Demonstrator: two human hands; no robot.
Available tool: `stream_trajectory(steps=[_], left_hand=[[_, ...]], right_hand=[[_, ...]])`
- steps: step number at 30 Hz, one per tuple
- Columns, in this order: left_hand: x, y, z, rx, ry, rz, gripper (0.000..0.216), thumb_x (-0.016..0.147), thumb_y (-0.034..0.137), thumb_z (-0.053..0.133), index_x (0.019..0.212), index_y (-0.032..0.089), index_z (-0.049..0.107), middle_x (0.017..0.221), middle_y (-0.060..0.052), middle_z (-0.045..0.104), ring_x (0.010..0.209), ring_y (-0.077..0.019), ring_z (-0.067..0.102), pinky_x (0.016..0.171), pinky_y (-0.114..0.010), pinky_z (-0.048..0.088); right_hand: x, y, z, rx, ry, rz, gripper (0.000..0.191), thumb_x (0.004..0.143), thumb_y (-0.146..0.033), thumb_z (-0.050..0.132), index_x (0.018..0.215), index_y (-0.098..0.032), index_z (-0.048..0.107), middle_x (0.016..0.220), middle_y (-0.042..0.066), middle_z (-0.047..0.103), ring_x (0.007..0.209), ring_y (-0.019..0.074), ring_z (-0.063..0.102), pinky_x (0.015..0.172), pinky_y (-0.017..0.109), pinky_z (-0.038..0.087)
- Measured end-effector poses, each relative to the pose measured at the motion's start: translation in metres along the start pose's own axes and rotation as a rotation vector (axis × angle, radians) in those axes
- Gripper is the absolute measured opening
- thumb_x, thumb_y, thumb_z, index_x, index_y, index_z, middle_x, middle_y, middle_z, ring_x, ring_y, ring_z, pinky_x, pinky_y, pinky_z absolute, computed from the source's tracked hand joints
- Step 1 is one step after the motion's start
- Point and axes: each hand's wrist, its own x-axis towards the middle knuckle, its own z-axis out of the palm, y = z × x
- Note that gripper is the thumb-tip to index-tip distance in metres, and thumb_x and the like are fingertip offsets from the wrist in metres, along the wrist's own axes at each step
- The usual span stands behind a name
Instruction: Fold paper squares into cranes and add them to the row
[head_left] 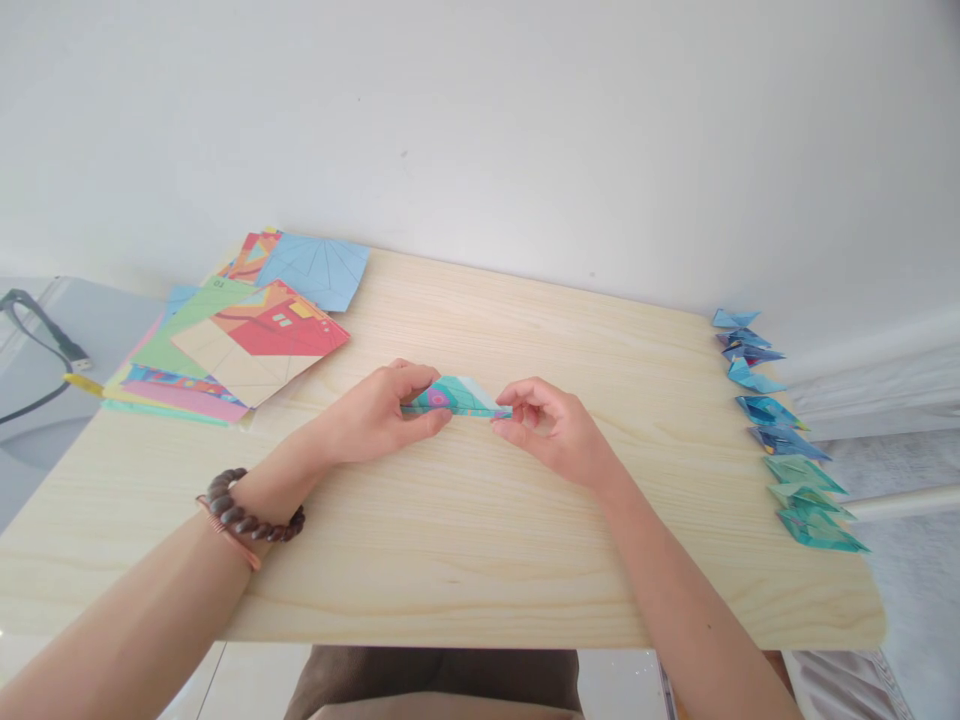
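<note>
A small folded paper piece [459, 397], teal with pink and white patches, sits at the middle of the light wooden table [465, 540]. My left hand [379, 410] pinches its left end between thumb and fingers. My right hand [551, 425] pinches its right end, fingers curled. Both hands rest low over the tabletop. A dark bead bracelet [247, 512] circles my left wrist.
A loose stack of coloured patterned paper sheets [240, 340] lies at the table's back left. Several folded blue and teal paper pieces [787, 440] line the right edge. A dark cable [37, 340] lies off the table at the left. A white wall stands behind.
</note>
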Motion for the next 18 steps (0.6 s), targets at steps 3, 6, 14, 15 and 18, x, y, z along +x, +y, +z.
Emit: stream_trajectory(steps=[3, 6, 14, 15, 18], left_hand=[[0.000, 0.004, 0.003, -0.051, 0.039, 0.026, 0.023, 0.079, 0.032, 0.053, 0.097, 0.018, 0.055, 0.082, 0.000, 0.061, 0.071, -0.0125, 0.054, 0.067, -0.023, 0.043], [-0.001, 0.004, 0.006, -0.082, 0.148, 0.100, 0.033, 0.079, 0.031, 0.055, 0.111, 0.020, 0.053, 0.101, -0.003, 0.063, 0.084, -0.0138, 0.057, 0.077, -0.025, 0.046], [-0.006, 0.006, 0.014, -0.166, 0.298, 0.059, 0.013, 0.080, 0.027, 0.058, 0.087, 0.017, 0.058, 0.076, 0.000, 0.064, 0.065, -0.0092, 0.059, 0.060, -0.018, 0.045], [-0.006, 0.008, 0.015, -0.200, 0.294, 0.044, 0.014, 0.079, 0.028, 0.059, 0.087, 0.016, 0.057, 0.074, 0.000, 0.064, 0.063, -0.0093, 0.060, 0.057, -0.017, 0.045], [-0.005, 0.013, 0.016, -0.334, 0.257, 0.007, 0.017, 0.080, 0.028, 0.059, 0.090, 0.015, 0.055, 0.071, -0.001, 0.065, 0.060, -0.0096, 0.062, 0.052, -0.016, 0.045]], right_hand=[[0.002, -0.002, 0.011, -0.072, 0.118, -0.059, 0.012, 0.081, -0.031, 0.056, 0.085, -0.020, 0.058, 0.073, 0.000, 0.058, 0.062, 0.0102, 0.049, 0.059, 0.024, 0.040], [0.003, -0.005, 0.018, -0.165, 0.229, -0.221, 0.005, 0.081, -0.024, 0.056, 0.083, -0.020, 0.059, 0.078, 0.000, 0.062, 0.067, 0.0114, 0.053, 0.065, 0.026, 0.043], [0.002, -0.012, 0.027, -0.177, 0.482, -0.323, 0.014, 0.079, -0.018, 0.060, 0.092, -0.021, 0.056, 0.080, 0.000, 0.064, 0.060, 0.0097, 0.055, 0.060, 0.026, 0.048], [0.002, -0.012, 0.028, -0.167, 0.506, -0.327, 0.014, 0.079, -0.018, 0.060, 0.092, -0.021, 0.056, 0.080, 0.000, 0.065, 0.059, 0.0097, 0.056, 0.060, 0.026, 0.049], [0.002, -0.011, 0.029, -0.171, 0.518, -0.344, 0.011, 0.079, -0.018, 0.059, 0.089, -0.021, 0.057, 0.079, 0.000, 0.065, 0.061, 0.0101, 0.058, 0.060, 0.026, 0.050]])
